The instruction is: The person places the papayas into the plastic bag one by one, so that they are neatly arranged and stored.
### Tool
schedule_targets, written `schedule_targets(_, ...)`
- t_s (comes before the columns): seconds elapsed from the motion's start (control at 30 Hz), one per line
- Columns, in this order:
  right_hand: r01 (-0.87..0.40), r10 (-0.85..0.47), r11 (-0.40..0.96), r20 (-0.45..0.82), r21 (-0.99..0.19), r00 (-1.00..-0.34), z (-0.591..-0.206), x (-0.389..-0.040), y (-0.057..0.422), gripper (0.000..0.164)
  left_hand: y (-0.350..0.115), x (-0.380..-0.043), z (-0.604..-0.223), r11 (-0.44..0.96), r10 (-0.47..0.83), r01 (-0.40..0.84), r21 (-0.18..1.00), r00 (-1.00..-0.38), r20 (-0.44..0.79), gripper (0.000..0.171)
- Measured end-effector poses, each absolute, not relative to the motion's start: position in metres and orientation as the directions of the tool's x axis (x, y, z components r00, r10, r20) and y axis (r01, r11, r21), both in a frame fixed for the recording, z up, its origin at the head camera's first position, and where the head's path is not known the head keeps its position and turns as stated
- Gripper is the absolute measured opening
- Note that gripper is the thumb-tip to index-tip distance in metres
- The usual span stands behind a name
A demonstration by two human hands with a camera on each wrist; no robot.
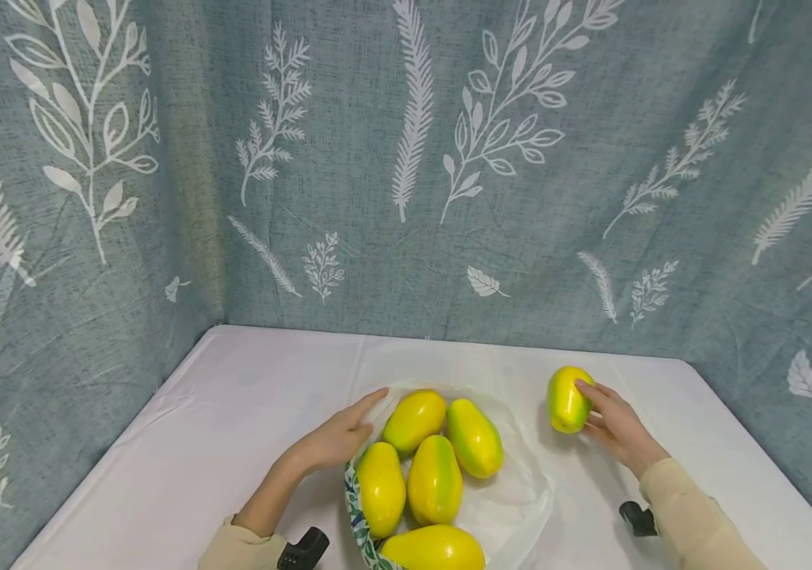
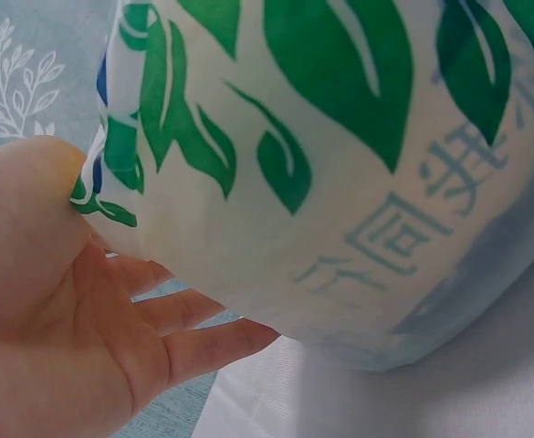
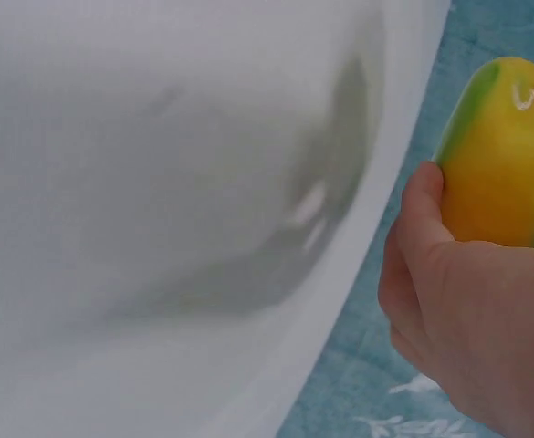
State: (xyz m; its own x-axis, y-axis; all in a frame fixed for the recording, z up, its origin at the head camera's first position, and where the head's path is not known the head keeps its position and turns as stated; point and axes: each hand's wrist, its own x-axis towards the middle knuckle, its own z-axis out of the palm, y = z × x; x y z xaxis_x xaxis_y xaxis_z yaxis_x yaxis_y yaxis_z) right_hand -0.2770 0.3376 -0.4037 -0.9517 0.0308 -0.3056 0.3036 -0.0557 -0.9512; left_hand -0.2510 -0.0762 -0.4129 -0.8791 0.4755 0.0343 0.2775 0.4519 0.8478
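Observation:
My right hand (image 1: 616,427) holds a yellow-green papaya (image 1: 568,400) above the table, to the right of the bag. In the right wrist view, its fingers lie along the side of the papaya (image 3: 499,169), whose small brown stem end shows. A white plastic bag (image 1: 509,514) stands with its mouth spread wide, and several yellow papayas (image 1: 434,479) rest inside. My left hand (image 1: 338,435) grips the bag's far left rim. The left wrist view shows the left thumb over the edge of the leaf-printed bag (image 2: 276,246) and the other fingers under its outer side.
A white-covered table (image 1: 256,396) lies under everything. Blue-grey curtains (image 1: 356,190) with white leaf prints hang behind it and along both sides. Black wrist cameras (image 1: 304,549) sit at both sleeves.

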Motion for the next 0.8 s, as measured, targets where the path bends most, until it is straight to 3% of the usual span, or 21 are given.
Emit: schedule_targets(0.8, 0.209, -0.063, 0.031, -0.211, -0.977, -0.975, -0.369, -0.231, 0.287, 0.073, -0.078, -0.249, -0.41, 0.447, 0.483, 0.288, 0.847, -0.874, 0.042, 0.053)
